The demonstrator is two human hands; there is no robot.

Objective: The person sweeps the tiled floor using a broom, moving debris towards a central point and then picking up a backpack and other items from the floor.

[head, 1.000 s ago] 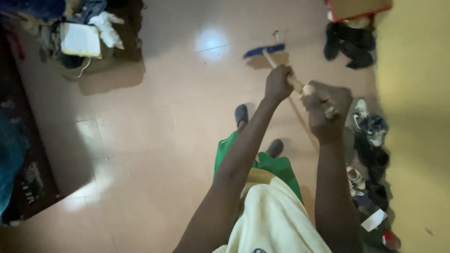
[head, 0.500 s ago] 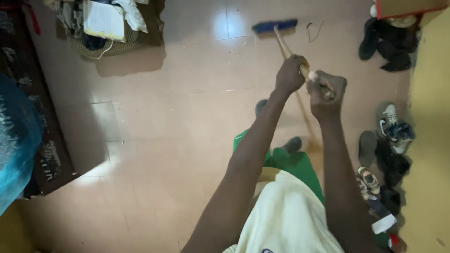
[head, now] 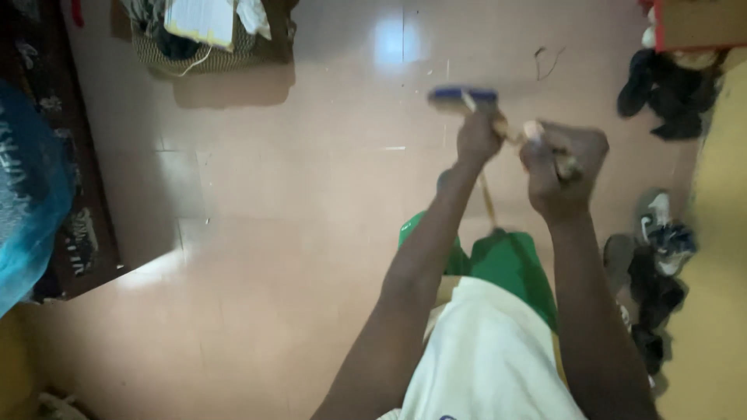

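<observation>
Both fists are clenched on the wooden broom handle (head: 506, 131), the left hand (head: 476, 138) lower down the handle and the right hand (head: 562, 167) at its top, with the blue broom head (head: 459, 96) on the tiled floor (head: 272, 233) just beyond them. Open floor spreads to the left as far as the dark bed edge (head: 85, 194) and the basket (head: 210, 47) at the far left. Shoes (head: 654, 257) crowd the right side along the yellow wall (head: 720, 233)

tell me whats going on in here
A person stands on a tiled floor and sweeps with a broom. Both hands grip the wooden handle: the left hand lower down, the right hand nearer the top end. The blue brush head is on the floor just ahead of them. A row of shoes lies along the yellow wall to the right, and a basket of clutter sits at the upper left.
</observation>
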